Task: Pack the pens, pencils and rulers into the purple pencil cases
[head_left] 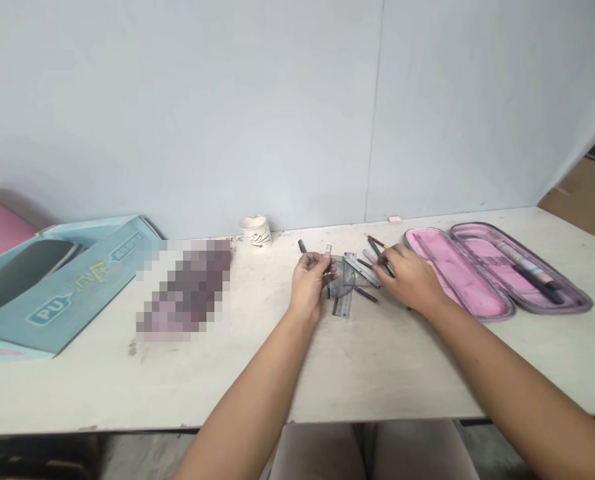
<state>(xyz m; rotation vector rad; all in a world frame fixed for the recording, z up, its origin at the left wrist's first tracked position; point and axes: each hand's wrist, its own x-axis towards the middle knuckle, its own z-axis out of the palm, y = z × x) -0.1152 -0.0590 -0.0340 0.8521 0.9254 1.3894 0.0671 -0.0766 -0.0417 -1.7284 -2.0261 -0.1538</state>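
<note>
My left hand (308, 283) is closed, thumb and fingers pinching a small whitish item (328, 249) whose kind I cannot make out. Just beside it, a dark pen (302, 246) lies on the table. Between the hands are a clear protractor (338, 285) and a clear ruler (342, 307), overlapping other clear measuring pieces. A short dark pencil (366, 295) lies in front of them. My right hand (405, 275) is closed over a dark slim pen (388, 268), its fingertips partly hidden. Beyond its fingers lies a red-and-yellow pencil (376, 241).
An open pink pencil case (470, 287) on the right holds pens (540, 283). A paper cup (256, 232) and a pink eraser (393, 219) stand near the wall. On the left are a pixelated dark-pink object (187, 293) and a blue box (77, 293).
</note>
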